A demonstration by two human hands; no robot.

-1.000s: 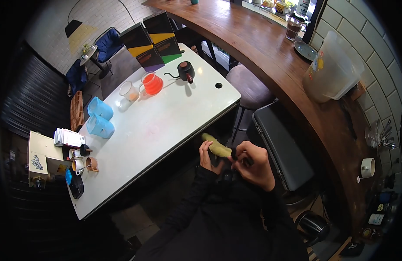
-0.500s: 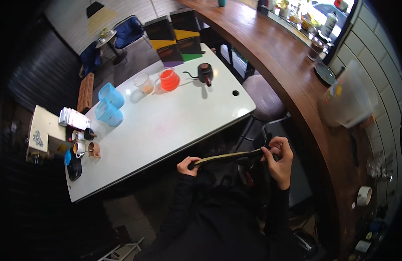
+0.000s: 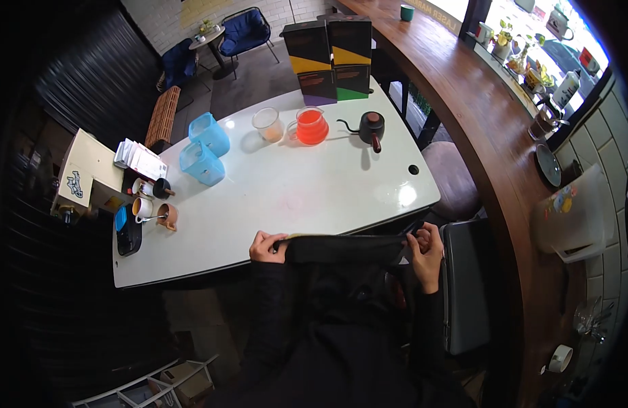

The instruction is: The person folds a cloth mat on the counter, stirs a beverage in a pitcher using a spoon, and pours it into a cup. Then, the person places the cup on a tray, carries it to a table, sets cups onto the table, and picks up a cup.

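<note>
A black strip of cloth point(image 3: 348, 249) with a thin yellowish top edge is stretched level between my hands, just in front of the white table's near edge. Its left end is pinched in my left hand point(image 3: 267, 247). My right hand point(image 3: 426, 253) grips the other end between thumb and fingers. Beyond the cloth, on the white table point(image 3: 273, 204), are a glass jug of red liquid point(image 3: 310, 127), a clear glass point(image 3: 268, 126) and a black gooseneck kettle point(image 3: 371, 128).
Two blue jugs point(image 3: 202, 163), cups point(image 3: 167, 215) and a black tray point(image 3: 129, 238) are at the table's left. Dark boxes point(image 3: 318, 54) stand at its back. A curved wooden counter point(image 3: 490, 163) and grey case point(image 3: 466, 285) are at right.
The yellowish cloth, bunched a second ago, is now drawn out with its black side showing. My hands have moved apart. The view has shifted, showing more of the window at the right.
</note>
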